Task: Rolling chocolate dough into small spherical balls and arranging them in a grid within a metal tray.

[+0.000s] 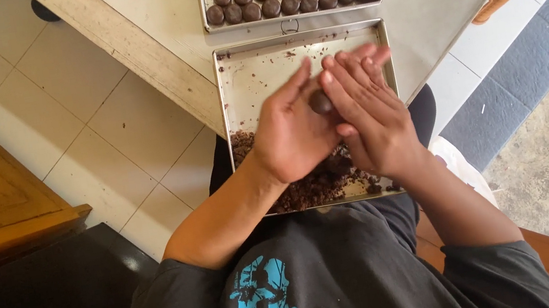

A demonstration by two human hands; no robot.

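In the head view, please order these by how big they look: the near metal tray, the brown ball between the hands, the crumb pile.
1. near metal tray
2. crumb pile, partly hidden by the hands
3. brown ball

Between your fingers point(352, 80) you've got a small dark brown dough ball point(319, 102), rounded and smooth, only partly showing. Just below your fingers, a loose, crumbly heap of the same dark brown dough point(317, 182) lies in the near end of the metal tray point(253, 75).
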